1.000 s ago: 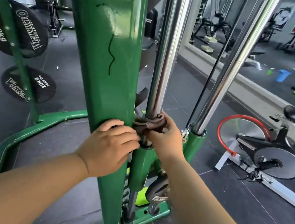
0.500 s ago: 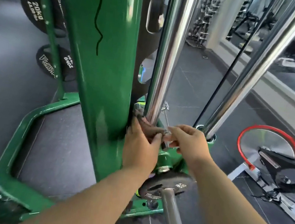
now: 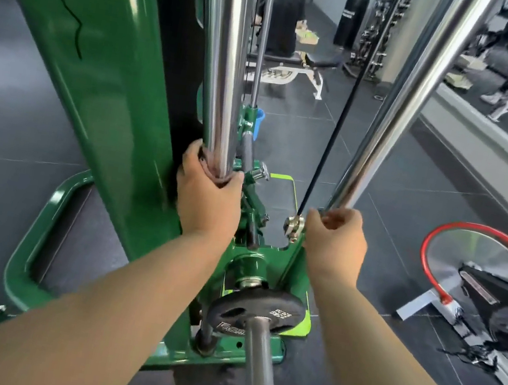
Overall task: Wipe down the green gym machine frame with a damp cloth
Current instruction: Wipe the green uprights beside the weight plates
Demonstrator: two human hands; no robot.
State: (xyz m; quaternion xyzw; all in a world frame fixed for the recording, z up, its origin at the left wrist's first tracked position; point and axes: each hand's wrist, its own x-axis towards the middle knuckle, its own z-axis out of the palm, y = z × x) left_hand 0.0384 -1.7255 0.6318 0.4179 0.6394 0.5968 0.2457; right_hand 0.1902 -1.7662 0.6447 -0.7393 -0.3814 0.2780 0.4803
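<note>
— Where do we stand on the wipe-down?

— Low on the machine. Our left hand (image 3: 208,198) grips the brown cloth (image 3: 208,168), bunched round the foot of a chrome rod (image 3: 222,69), just beside the green upright (image 3: 96,82). So the cloth is on bare metal, not on green paint.

— And our right hand (image 3: 335,239)?

— It sits at the foot of the second chrome rod (image 3: 406,100) with its fingers curled. We cannot tell whether they hold anything.

— What is left for us?

— Most of it, we judge. The upright is a broad, glossy painted slab with a dark squiggle (image 3: 73,17) on its face, and we see no wet streak on it. The green base (image 3: 17,260), a rounded tube looping over the dark floor (image 3: 6,117), looks unwiped too, as does the paint around the black weight plate (image 3: 256,313), though gloss could hide damp. The cloth looks soft and limp, and the rods are mirror-smooth.
</note>
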